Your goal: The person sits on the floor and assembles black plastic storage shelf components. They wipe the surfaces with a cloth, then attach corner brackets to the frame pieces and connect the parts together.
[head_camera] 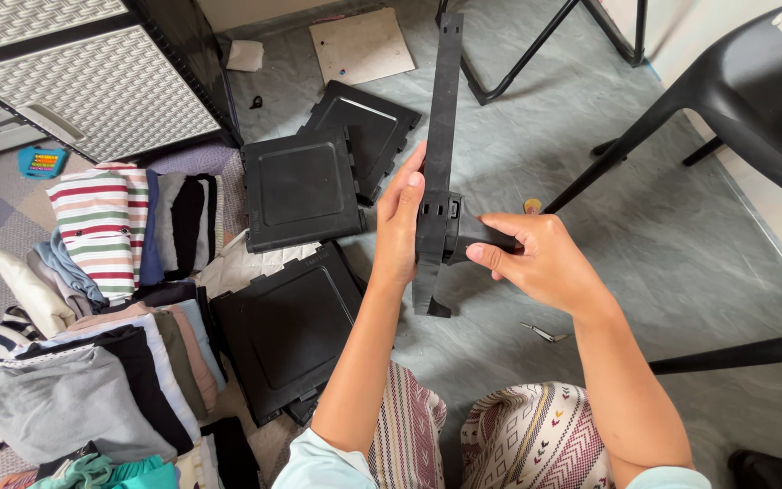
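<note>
My left hand (399,225) grips a long black plastic bar (442,118) held nearly upright, thumb pressed against its side near the middle. My right hand (536,258) holds a shorter black plastic piece (483,237) that meets the bar's side at a black joint (438,217). The bar's lower end (429,294) hangs just above the grey floor. Both hands are over my knees, in patterned trousers (536,435).
Three black plastic panels (300,186) lie on the floor to the left. Rows of folded clothes (101,362) lie further left, beside a woven-front cabinet (92,81). Black chair legs (644,136) stand to the right. A beige board (361,43) lies at the back, and a small metal item (540,333) near my right wrist.
</note>
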